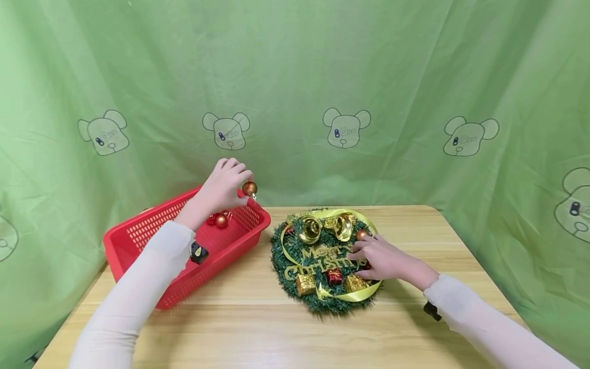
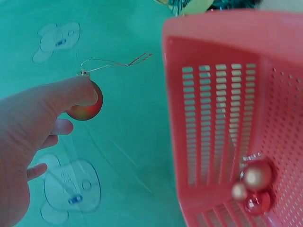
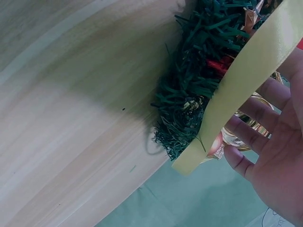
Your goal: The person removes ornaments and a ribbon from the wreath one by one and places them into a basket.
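A copper-coloured Christmas ball [image 1: 249, 188] with a thin string loop is pinched between the thumb and fingers of my left hand [image 1: 224, 185]. In the head view it is raised near the back right corner of the red basket [image 1: 184, 279]. On the table lies a green tinsel wreath [image 1: 324, 303] with gold lettering, gold bells [image 1: 343, 227], small wrapped boxes [image 1: 334, 277] and a yellow ribbon [image 3: 241, 78]. My right hand [image 1: 380, 259] rests at the wreath's right side, fingers spread over the end of the lettering. Another copper ball [image 1: 361, 234] sits on the wreath just beyond it.
Inside the basket are a few red and copper balls [image 1: 222, 221] at the far end. The wooden table [image 1: 258, 338] reaches back to a green curtain [image 1: 295, 66] printed with bear heads. The basket stands left of the wreath, angled on the table.
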`<state>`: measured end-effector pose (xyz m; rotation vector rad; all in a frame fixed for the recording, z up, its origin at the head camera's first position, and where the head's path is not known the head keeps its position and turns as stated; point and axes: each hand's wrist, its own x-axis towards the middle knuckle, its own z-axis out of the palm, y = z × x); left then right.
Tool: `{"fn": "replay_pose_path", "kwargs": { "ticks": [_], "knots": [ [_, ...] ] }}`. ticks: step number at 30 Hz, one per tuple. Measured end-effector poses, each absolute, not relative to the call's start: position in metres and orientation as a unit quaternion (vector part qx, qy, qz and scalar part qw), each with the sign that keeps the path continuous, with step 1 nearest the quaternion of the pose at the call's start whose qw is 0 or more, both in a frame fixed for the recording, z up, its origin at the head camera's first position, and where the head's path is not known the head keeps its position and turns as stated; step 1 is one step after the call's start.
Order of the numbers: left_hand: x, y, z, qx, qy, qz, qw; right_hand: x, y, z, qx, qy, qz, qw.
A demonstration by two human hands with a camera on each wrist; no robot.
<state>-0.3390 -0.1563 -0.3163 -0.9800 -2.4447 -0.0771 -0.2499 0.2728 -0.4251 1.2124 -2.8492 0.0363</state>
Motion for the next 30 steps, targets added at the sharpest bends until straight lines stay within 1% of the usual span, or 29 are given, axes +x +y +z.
{"fn": "replay_pose_path", "kwargs": {
  "ticks": [7, 19, 30],
  "knots": [
    [-0.338, -0.181, -0.316, -0.323, -0.917, -0.037, 0.229, -0.249, 0.273, -0.424, 0.394, -0.918, 0.015, 0.025],
    [-0.338, -0.213, -0.328, -0.305, -0.927, -0.014, 0.216, -0.249, 0.270, -0.421, 0.396, -0.918, 0.014, 0.021],
    [-0.337, -0.233, -0.347, -0.292, -0.935, -0.005, 0.203, -0.247, 0.269, -0.421, 0.394, -0.919, 0.016, 0.019]
  ]
}}
